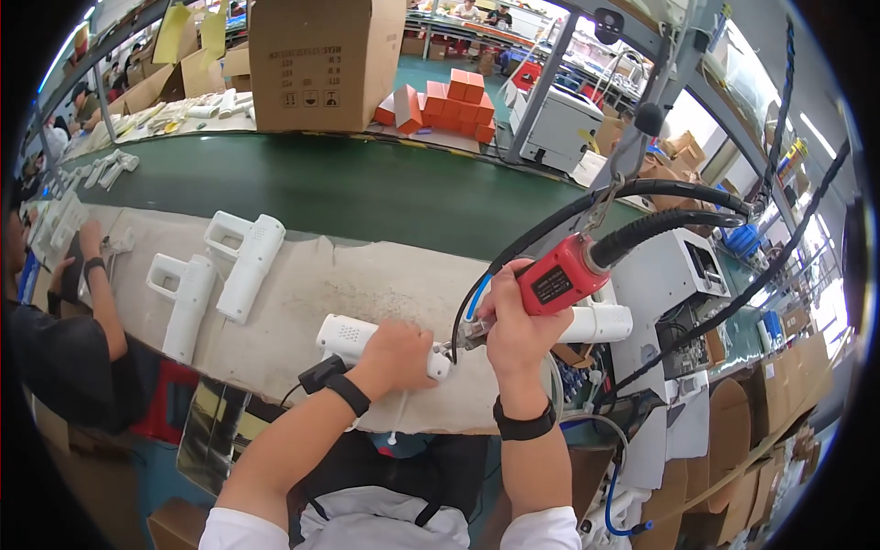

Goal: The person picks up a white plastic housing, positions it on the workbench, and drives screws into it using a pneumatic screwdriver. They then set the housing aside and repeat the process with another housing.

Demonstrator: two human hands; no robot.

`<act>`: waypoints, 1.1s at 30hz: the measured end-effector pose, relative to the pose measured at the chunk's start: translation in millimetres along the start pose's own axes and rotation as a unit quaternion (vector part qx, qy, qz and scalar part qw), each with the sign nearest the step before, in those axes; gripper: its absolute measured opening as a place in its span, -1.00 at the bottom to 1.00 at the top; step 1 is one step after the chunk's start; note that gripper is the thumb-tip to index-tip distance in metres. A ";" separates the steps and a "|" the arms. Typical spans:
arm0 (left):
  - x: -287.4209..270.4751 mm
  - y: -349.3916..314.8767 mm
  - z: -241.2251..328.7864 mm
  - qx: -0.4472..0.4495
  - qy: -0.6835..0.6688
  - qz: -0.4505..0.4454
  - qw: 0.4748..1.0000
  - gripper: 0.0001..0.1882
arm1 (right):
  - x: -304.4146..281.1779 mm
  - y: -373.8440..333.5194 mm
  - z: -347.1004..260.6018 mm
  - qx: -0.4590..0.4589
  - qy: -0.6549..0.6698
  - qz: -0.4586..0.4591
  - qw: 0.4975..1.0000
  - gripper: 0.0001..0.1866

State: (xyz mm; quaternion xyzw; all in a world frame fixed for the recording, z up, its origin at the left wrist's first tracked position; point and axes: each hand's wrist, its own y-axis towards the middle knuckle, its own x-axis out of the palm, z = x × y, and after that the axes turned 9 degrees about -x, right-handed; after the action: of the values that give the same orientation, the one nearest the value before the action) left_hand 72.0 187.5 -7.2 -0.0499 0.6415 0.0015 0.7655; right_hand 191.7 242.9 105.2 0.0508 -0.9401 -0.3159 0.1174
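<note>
in the head view, the right hand (515, 335) is wrapped round a boxy, glossy red tool (559, 273) with a ribbed black hose (637, 233). its metal end is at the tip of a white plastic housing (345, 336), smooth, rounded and long, pierced with small vent holes. the left hand (396, 353) clamps that housing down on worn, smudged tan cardboard (293, 293), near its front edge.
</note>
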 end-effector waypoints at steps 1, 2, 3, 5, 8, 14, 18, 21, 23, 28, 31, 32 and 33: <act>-0.4 0.1 0.0 -0.003 -0.003 0.000 1.000 -0.42 | 2.2 0.3 2.8 0.001 0.000 -0.004 1.000 -0.92; 0.2 0.4 -1.0 -0.005 0.014 -0.006 1.000 -0.41 | 4.6 0.1 5.9 0.004 0.005 0.005 1.000 -0.92; 0.5 0.6 -1.6 -0.007 0.030 -0.013 0.999 -0.41 | 6.8 0.0 8.2 0.006 0.010 0.015 1.000 -0.92; -0.9 0.5 -2.0 -0.012 0.034 -0.024 0.999 -0.40 | 11.3 -0.2 11.1 0.013 0.020 0.019 1.000 -0.91; 3.9 0.4 -2.5 -0.016 0.038 -0.022 0.999 -0.38 | 13.2 -1.2 17.8 0.025 0.028 0.013 0.999 -0.91; 9.6 -0.5 -4.8 -0.017 0.022 -0.018 0.999 -0.32 | 13.4 -13.3 47.1 0.009 -0.005 -0.024 1.000 -0.92; 8.1 2.2 1.5 -0.039 0.005 -0.036 0.999 -0.26 | 9.5 -13.2 43.0 -0.025 0.016 -0.016 0.999 -0.92; 14.5 3.7 -0.7 -0.052 -0.032 0.069 0.996 -0.41 | 10.0 -3.7 3.6 -0.024 0.029 0.008 0.999 -0.92; 16.5 5.9 -6.8 -0.059 -0.037 0.078 0.995 -0.42 | 8.6 2.1 -31.8 -0.012 0.020 0.006 1.000 -0.89; 23.2 10.6 -6.5 -0.048 -0.045 0.096 0.993 -0.42 | 6.0 -6.3 -33.8 -0.005 0.047 -0.013 0.999 -0.95; 22.9 7.8 -8.2 -0.046 -0.055 0.094 0.993 -0.40 | 7.8 -9.3 -18.8 -0.004 0.015 -0.016 1.000 -0.91; 21.9 7.3 -7.4 -0.047 -0.051 0.094 0.993 -0.38 | 9.0 -12.7 -8.8 -0.003 0.015 -0.017 1.000 -0.91; 20.7 6.6 -7.4 -0.049 -0.047 0.095 0.993 -0.35 | 10.1 -17.0 3.9 0.002 0.016 -0.016 1.000 -0.92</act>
State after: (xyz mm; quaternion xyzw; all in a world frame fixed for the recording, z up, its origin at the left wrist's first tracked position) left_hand 67.9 192.3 -29.2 -0.0261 0.6056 0.1083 0.7879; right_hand 181.3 229.9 93.8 0.0707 -0.9377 -0.3153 0.1273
